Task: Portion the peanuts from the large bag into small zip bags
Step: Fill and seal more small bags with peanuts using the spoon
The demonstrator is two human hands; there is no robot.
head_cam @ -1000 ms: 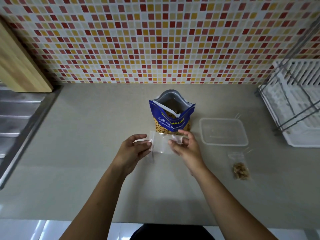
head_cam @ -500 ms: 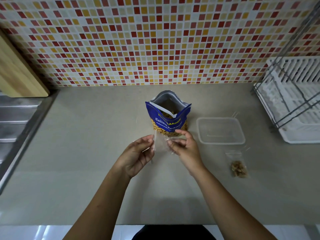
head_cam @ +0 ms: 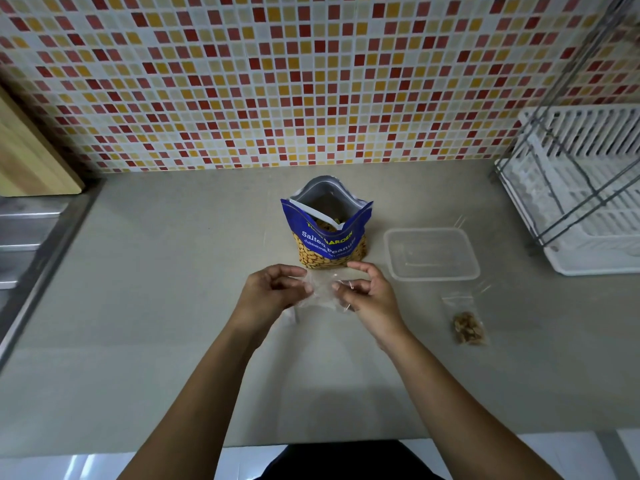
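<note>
Grey table (head_cam: 145, 323) carries everything we work with, and nearest to us our left hand (head_cam: 268, 289) and right hand (head_cam: 367, 292) each pinch an edge of an empty small zip bag (head_cam: 323, 289). We judge that its mouth is being teased open. The thin film looks slippery, so it may slide free or stay stuck together, and anything poured then would scatter. To the right lies a filled zip bag (head_cam: 467, 325); we cannot tell whether it is sealed. Farther off, the large bag (head_cam: 327, 233) stands open just beyond our fingers, beside a clear container (head_cam: 431, 252). A careless knuckle could topple it and spill its load.
</note>
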